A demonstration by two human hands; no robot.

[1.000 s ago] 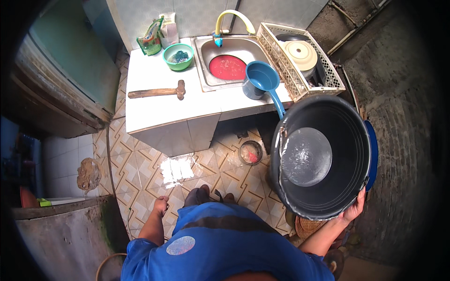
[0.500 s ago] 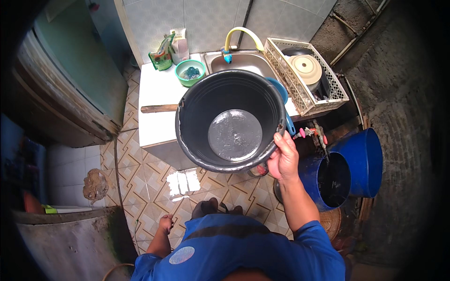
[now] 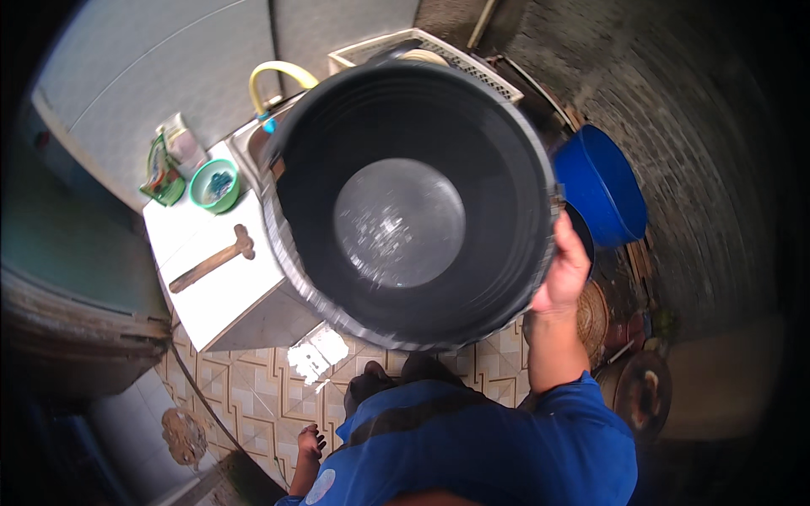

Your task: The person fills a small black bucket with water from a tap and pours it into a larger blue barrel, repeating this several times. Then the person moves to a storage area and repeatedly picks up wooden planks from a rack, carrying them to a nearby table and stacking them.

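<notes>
A large black plastic tub [image 3: 472, 287] is held up in front of me, tilted so that its inside shows. Its round bottom has a wet shine. My right hand [image 3: 566, 268] grips the tub's rim on the right side, fingers curled over the edge. At my left side hangs my left hand [image 3: 311, 441], holding nothing, with its fingers loosely bent and apart. A brown hammer-shaped wooden tool [image 3: 207, 267] lies on the white counter [image 3: 228, 308], left of the tub.
On the counter's far end stand a green bowl [image 3: 202, 196] with a blue-green scrubber and upright packets [image 3: 179, 143]. A yellow hose [image 3: 283, 72] arches by the sink, partly hidden by the tub. Behind it sits a white dish crate [image 3: 380, 46]. Blue barrels [image 3: 603, 194] stand right.
The tub has come nearer and shifted right with my right hand. My view has turned right; the wooden tool's head, hidden before, now shows. My left hand's fingers have loosened.
</notes>
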